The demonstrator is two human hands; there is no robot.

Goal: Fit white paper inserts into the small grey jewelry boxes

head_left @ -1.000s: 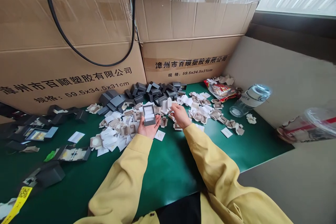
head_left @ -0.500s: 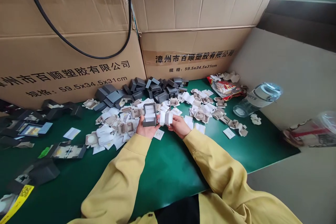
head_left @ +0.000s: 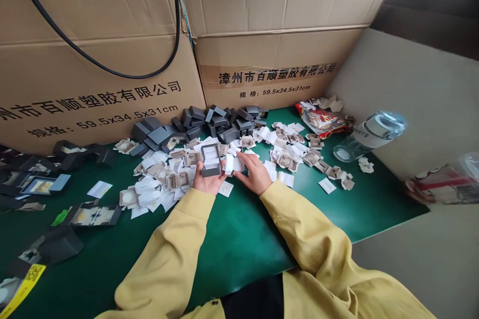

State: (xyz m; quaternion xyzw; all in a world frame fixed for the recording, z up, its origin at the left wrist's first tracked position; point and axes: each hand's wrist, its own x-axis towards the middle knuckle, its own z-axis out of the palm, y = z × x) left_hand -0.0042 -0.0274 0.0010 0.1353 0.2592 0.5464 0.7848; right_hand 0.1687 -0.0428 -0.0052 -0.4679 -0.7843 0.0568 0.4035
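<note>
My left hand (head_left: pixel 207 185) is closed around a small dark grey jewellery box (head_left: pixel 211 168), whose lid stands up and shows a white lining. Just right of it, my right hand (head_left: pixel 257 175) has its fingers on a small white folded insert (head_left: pixel 229 164), close to the left fingertips. Whether the left fingers also touch the insert cannot be made out. Below the hands lies a white card (head_left: pixel 225 189). Around them spreads a heap of white and grey-beige paper inserts (head_left: pixel 149 187).
Closed dark boxes (head_left: pixel 159 134) are piled against tall cartons (head_left: pixel 262 70). Opened dark boxes (head_left: pixel 95 214) lie at the left. To the right are a red snack bag (head_left: pixel 324 122), a clear bottle (head_left: pixel 368 137) and a clear cup (head_left: pixel 445 179). A black cable (head_left: pixel 138 77) hangs in front.
My right hand has shifted its fingers over the top of the white insert, which has turned. The dark box stays in my left hand. The view has moved slightly.
</note>
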